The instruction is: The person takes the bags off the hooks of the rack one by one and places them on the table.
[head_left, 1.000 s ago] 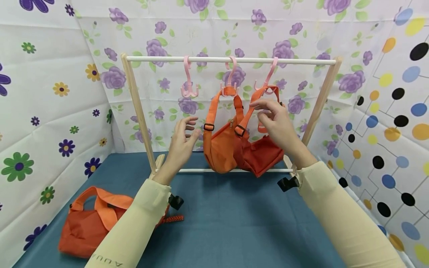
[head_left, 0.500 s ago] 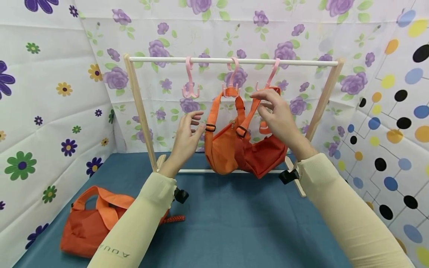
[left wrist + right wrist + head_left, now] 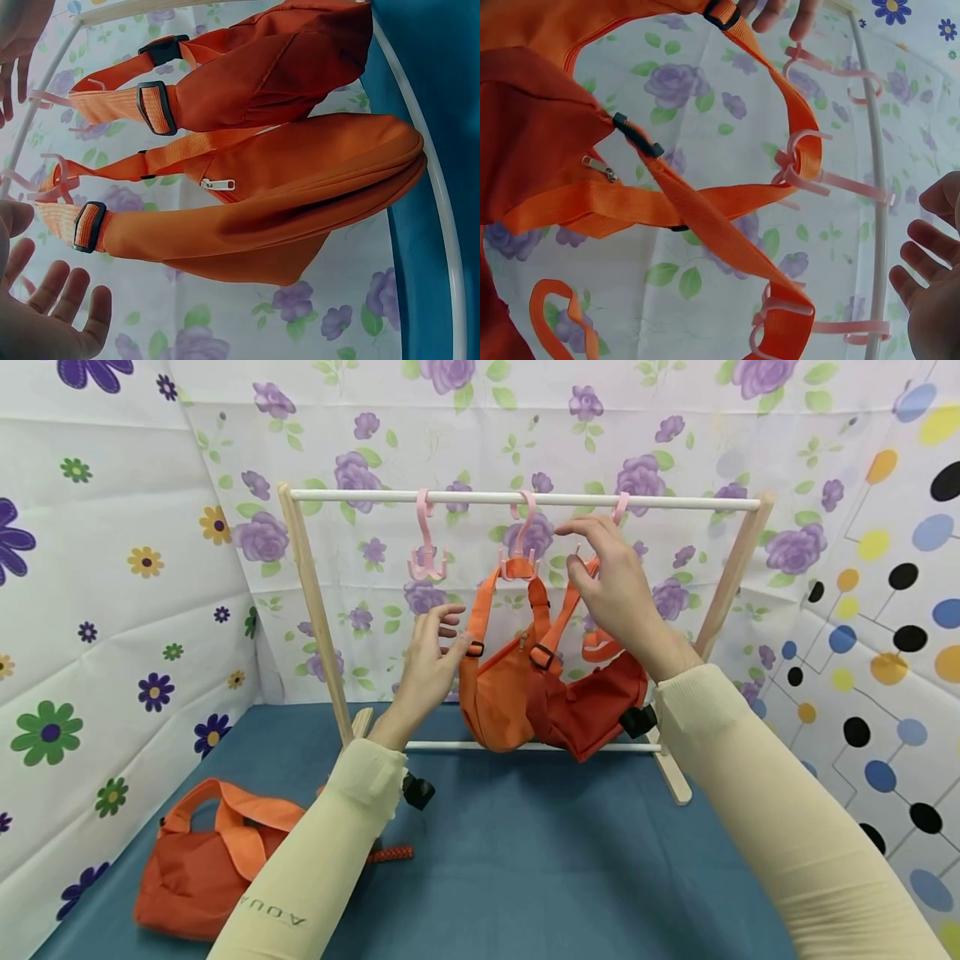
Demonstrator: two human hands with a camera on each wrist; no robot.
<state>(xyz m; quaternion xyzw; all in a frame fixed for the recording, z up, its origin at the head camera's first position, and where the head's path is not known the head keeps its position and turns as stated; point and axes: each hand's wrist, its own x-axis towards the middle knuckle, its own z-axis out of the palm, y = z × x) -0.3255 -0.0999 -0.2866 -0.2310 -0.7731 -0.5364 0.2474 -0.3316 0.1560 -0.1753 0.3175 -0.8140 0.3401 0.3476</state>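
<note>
Orange bag (image 3: 497, 706) and red bag (image 3: 588, 714) hang from hooks (image 3: 851, 185) near left hand (image 3: 432, 658) and right hand (image 3: 619, 583), fingers loosely parted.

The central shoulder bag (image 3: 495, 697) is orange and the right-hand shoulder bag (image 3: 600, 706) brick red; both carry orange straps (image 3: 482, 610) and black buckles (image 3: 166, 51). Hooks (image 3: 426, 560) are pink, the rail (image 3: 360, 496) white, the tablecloth (image 3: 525, 852) slate blue. The rear curtain (image 3: 480, 447) bears purple roses on white; the right curtain (image 3: 847, 602), linked dots in black, blue, yellow and orange.
</note>
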